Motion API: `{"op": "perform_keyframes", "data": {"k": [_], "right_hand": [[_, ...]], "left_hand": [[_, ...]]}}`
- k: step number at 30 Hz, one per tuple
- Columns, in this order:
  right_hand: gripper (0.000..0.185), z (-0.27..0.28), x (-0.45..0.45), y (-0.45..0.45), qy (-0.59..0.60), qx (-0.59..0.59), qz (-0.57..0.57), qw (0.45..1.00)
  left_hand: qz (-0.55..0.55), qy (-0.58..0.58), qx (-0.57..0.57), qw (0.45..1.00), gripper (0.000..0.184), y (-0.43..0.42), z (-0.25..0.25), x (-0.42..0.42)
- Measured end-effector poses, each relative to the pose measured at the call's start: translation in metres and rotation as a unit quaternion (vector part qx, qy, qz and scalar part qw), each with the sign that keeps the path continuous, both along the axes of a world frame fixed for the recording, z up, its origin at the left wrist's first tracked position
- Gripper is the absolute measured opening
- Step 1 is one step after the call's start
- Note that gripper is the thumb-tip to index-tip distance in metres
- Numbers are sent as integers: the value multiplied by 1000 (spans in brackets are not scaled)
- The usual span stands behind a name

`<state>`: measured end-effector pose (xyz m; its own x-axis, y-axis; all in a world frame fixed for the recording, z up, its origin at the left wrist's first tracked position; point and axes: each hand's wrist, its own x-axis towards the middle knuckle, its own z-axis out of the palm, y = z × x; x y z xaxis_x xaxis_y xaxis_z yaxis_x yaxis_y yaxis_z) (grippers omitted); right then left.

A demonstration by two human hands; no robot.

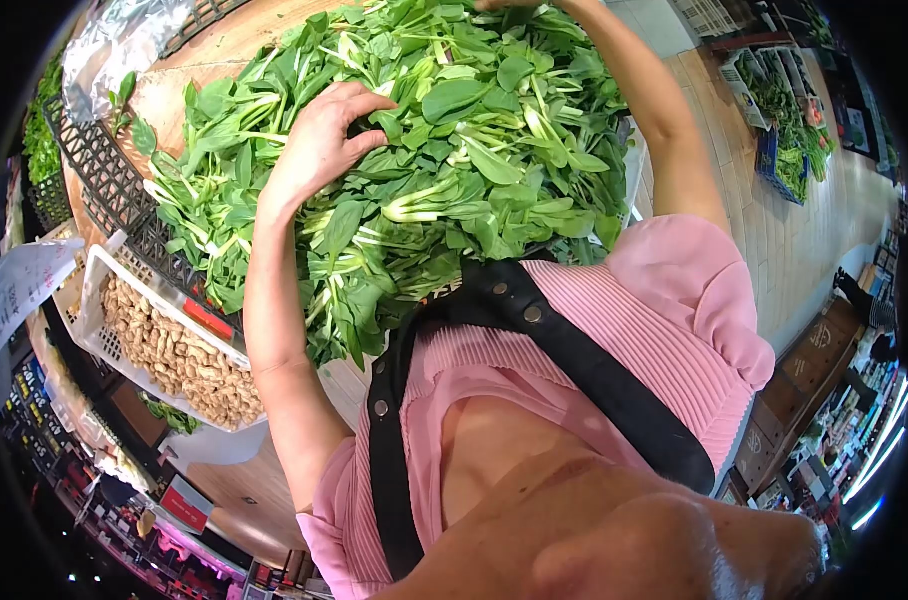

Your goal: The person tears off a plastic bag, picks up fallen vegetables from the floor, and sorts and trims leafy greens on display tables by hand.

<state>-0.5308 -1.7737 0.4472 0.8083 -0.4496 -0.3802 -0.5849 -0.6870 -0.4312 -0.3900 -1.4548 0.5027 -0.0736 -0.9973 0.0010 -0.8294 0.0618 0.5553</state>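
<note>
A large heap of leafy greens (474, 150) with pale stems, resembling bok choy or choy sum, fills the middle of the view. On the left part of the heap lies my left hand (334, 135), back up, fingers curved. Its thumb stands apart from the forefinger, with a dark gap between them and leaves just beyond. My right hand (509, 4) reaches over the far side of the heap. The top edge of the picture cuts most of it off, so its fingers and anything in them do not show.
Black plastic crate edges (114, 185) border the heap at left. Beside them stands a white basket (99, 300) of peanuts in shells (174, 350). A clear plastic bag (119, 50) lies at top left. More crates of greens (784, 165) stand on the wooden floor (734, 170) at right.
</note>
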Motion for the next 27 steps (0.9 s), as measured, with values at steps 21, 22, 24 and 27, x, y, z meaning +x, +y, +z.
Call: {"op": "perform_keyframes", "data": {"k": [21,22,24,27], "right_hand": [[80,-30,70,24,-142,141,207,958],[78,-37,81,26,-94,121,247,957],[72,-38,75,45,-141,-3,321,937],[52,-36,62,48,-237,-26,285,928]], "left_hand": [[-19,-27,14,999,37,45,16,-36],[-13,-25,24,999,37,49,17,-37],[-1,-14,51,999,41,55,21,-39],[-5,26,36,999,43,58,18,-32]]}}
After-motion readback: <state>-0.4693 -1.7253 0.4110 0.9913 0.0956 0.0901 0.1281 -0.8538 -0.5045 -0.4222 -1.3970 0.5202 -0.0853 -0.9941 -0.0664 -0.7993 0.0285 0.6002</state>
